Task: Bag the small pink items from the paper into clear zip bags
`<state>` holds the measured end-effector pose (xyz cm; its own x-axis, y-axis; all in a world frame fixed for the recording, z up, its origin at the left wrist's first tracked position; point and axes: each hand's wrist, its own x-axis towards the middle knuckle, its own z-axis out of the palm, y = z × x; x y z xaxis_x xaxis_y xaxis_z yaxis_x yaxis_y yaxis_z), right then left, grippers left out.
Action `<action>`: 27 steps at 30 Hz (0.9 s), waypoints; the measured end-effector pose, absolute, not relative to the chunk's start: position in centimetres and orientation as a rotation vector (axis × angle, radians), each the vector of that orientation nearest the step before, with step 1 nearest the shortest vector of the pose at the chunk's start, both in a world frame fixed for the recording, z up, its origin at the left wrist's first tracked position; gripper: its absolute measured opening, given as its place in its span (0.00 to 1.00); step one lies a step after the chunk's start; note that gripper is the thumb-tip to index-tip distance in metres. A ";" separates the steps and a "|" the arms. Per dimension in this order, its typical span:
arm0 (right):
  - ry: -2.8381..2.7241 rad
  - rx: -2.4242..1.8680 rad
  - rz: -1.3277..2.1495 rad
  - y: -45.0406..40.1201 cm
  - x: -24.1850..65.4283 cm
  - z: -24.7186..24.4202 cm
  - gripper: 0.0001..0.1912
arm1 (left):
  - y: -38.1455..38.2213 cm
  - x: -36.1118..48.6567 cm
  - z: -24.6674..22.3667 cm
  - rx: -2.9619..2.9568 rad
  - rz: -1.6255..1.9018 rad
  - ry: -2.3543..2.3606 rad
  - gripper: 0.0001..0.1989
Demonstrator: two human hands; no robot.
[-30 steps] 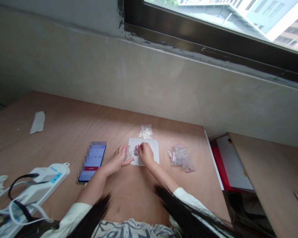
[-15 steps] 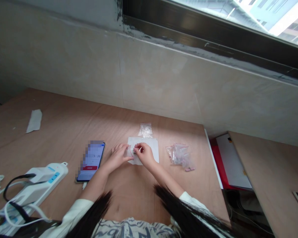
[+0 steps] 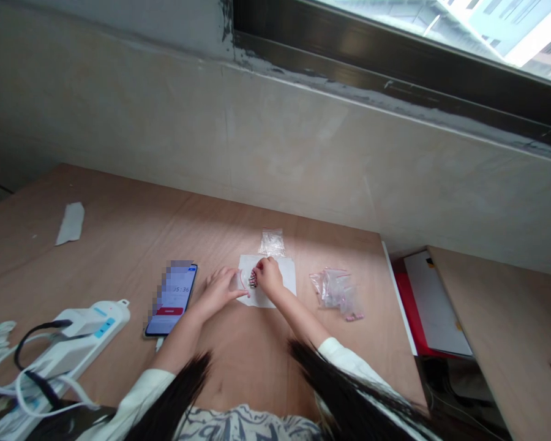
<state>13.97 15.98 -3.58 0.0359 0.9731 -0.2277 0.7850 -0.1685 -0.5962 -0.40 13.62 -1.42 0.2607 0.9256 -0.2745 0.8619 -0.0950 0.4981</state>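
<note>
Smooth plywood desk, matt paper sheet, glossy plastic bags.

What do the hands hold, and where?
The left hand seems to pinch a small clear plastic bag by its red edge; the right hand pinches tiny pink pieces.

The left hand points its fingers toward 3 o'clock, the left forearm rising from 7 o'clock. Just beside it, the right hand curls toward 10 o'clock, the right forearm coming from 4 o'clock.
</note>
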 end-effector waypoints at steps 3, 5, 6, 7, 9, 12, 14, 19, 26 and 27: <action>-1.838 -1.966 0.875 15.8 14.2 -3.8 0.02 | 13.6 -0.5 -1.6 1.966 0.143 1.611 0.24; -1.861 -1.950 0.878 15.7 14.5 -3.9 0.02 | 13.6 -0.6 -1.7 1.970 0.145 1.608 0.24; -1.869 -1.946 0.882 15.7 14.6 -3.9 0.02 | 13.5 -0.6 -1.8 1.970 0.146 1.608 0.24; -1.871 -1.947 0.885 15.6 14.6 -3.8 0.03 | 13.5 -0.6 -1.8 1.970 0.147 1.610 0.24; -1.834 -1.951 0.885 15.4 14.6 -3.4 0.03 | 13.5 -0.6 -1.8 1.970 0.144 1.619 0.24; -1.767 -1.831 0.910 14.7 14.2 -2.5 0.02 | 13.6 -0.3 -2.0 1.968 0.127 1.636 0.23; -1.753 -1.710 0.943 14.1 13.9 -2.1 0.03 | 13.7 -0.1 -2.0 1.959 0.112 1.644 0.22; -1.745 -1.836 0.856 14.0 14.5 -2.9 0.08 | 13.7 0.1 -1.9 1.950 0.117 1.658 0.23; -1.883 -1.840 0.818 14.6 15.8 -4.8 0.07 | 13.6 -0.3 -1.6 1.946 0.132 1.649 0.23; -1.883 -1.832 0.817 14.6 15.9 -4.8 0.07 | 13.6 -0.3 -1.6 1.948 0.137 1.646 0.23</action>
